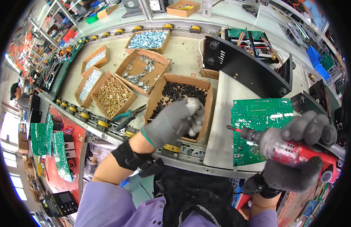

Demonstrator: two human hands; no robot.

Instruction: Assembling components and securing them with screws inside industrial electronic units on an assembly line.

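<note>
My left hand [179, 119], in a grey glove, is over a cardboard box [208, 106] of small black screws [179, 90]. Its fingers curl inward in a closed grip; what they hold, if anything, is hidden. At the right, my gloved right hand [311, 128] wraps around a red cordless screwdriver [283, 149], whose bit points left. Under the tool lies a green circuit board [255, 113], partly covered by the tool and hand. The bit's tip is near the board's left edge; I cannot tell whether it touches.
Cardboard trays hold brass-coloured screws [112, 94], metal brackets [135, 79] and silvery parts [149, 39]. Pliers [128, 116] lie left of the black-screw box. A black metal chassis [247, 68] stands behind the board. Roller rails [103, 124] edge the bench. More green boards [42, 138] lie at left.
</note>
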